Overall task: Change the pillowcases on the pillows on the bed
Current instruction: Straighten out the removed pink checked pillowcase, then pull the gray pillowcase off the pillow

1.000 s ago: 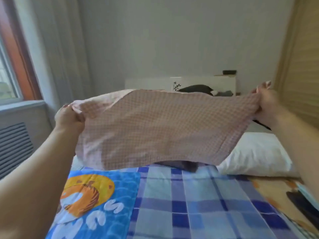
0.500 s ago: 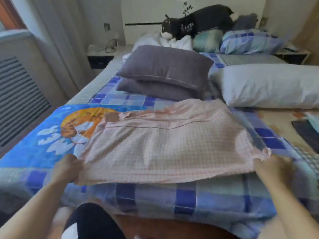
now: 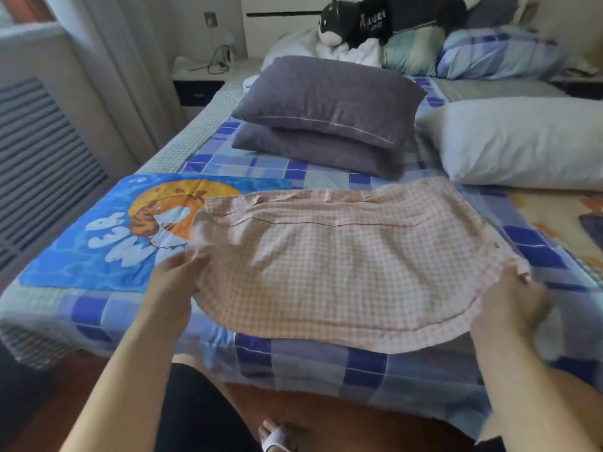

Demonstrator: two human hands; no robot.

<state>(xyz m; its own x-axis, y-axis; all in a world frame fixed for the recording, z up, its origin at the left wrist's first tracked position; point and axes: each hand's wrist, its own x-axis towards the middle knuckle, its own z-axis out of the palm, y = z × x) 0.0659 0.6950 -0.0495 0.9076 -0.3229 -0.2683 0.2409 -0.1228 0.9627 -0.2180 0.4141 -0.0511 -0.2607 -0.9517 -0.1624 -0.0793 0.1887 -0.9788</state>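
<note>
**Pink checked pillowcase spread at foot of bed, held at both near corners**

Bedroom scene, bed (image 3: pixel 107 321) filling most of the view, covered by a blue-and-white plaid quilt (image 3: pixel 365 363). Nearest the camera, a wooden floor strip and a sandalled foot (image 3: pixel 277 437) are seen below the bed edge.

Both forearms are extended over the quilt. The left hand (image 3: pixel 177 282) is closed on the near-left corner of the pink checked pillowcase (image 3: pixel 342 272), fingers curled into the fabric. The right hand (image 3: pixel 509 308) is closed on the near-right corner, fabric pinched at the thumb, one fingernail visible. The pillowcase is laid mostly flat on the quilt between the hands, near edge slightly lifted, far edge wrinkled with a stitched seam line across it.

Left of the pillowcase, partly overlapped by it, a blue cartoon-print blanket (image 3: pixel 81 249) is spread on the quilt. Beyond the pillowcase, two grey pillows (image 3: pixel 329 102) are stacked mid-bed. Beside them, to the right, a bare white pillow (image 3: pixel 522 141) is lying. Further back, a pale green pillow (image 3: pixel 412 50) and a blue plaid pillow (image 3: pixel 499 55) are propped near the headboard, with a black-and-white plush toy (image 3: pixel 375 21) on top. A nightstand (image 3: pixel 199 83) with cables is seen at the far left, a radiator cover (image 3: pixel 36 171) along the left wall.
</note>
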